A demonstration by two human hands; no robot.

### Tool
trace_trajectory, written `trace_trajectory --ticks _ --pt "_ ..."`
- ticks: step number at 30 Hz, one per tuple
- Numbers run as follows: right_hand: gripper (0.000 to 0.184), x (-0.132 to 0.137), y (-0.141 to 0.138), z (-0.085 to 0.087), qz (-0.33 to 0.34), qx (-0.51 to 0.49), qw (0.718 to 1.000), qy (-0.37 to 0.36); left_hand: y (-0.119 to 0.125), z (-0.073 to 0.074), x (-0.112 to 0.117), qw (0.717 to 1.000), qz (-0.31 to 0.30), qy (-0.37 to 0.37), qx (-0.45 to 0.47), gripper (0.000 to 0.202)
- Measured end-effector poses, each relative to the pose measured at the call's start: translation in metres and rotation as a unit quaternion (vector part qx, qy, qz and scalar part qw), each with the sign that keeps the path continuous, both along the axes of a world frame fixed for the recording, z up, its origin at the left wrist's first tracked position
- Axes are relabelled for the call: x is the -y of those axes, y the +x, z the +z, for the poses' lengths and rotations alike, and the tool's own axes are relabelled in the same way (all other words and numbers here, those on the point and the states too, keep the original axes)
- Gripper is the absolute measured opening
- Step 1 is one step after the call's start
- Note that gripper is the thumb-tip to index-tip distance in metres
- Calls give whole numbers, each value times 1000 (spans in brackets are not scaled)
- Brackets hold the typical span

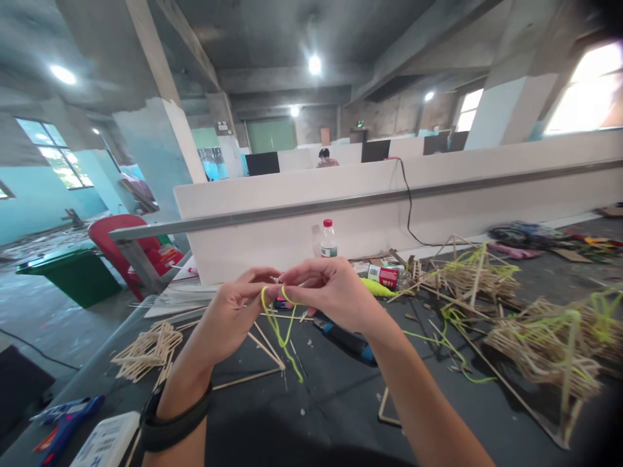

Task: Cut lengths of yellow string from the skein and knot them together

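Note:
My left hand (238, 310) and my right hand (328, 292) are raised above the dark table (335, 395), fingertips meeting. Both pinch a neon yellow-green string (278, 324) that loops between them and dangles down toward the table. Under the hands lies a thin wooden stick frame (257, 363) shaped like a triangle. A black band sits on my left wrist.
Piles of wooden sticks lie at left (146, 350) and, tied with yellow string, at right (540, 337). A blue-black tool (348, 338), a clear bottle (329, 240), a red can (387, 275) and a blue glue gun (63, 421) are around. A white partition (389, 194) runs behind.

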State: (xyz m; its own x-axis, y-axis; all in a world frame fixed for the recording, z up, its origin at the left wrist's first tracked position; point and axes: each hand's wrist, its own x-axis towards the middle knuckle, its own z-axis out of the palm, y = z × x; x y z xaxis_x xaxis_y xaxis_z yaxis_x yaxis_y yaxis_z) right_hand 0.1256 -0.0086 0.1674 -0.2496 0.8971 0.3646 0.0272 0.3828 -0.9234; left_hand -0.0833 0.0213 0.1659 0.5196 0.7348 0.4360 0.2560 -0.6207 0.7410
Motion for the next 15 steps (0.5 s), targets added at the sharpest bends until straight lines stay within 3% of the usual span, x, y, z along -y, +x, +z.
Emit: trace_trajectory --ticks 5,10,15 --pt "23 -12 1 -5 1 19 1000 17 -1 -5 -5 995 -28 -99 12 29" --pt "16 -32 -2 -19 -11 17 996 82 2 -16 -15 982 -43 -173 67 33" --pt "30 -39 -9 -26 87 5 996 25 11 -24 -14 950 -81 -253 164 38"
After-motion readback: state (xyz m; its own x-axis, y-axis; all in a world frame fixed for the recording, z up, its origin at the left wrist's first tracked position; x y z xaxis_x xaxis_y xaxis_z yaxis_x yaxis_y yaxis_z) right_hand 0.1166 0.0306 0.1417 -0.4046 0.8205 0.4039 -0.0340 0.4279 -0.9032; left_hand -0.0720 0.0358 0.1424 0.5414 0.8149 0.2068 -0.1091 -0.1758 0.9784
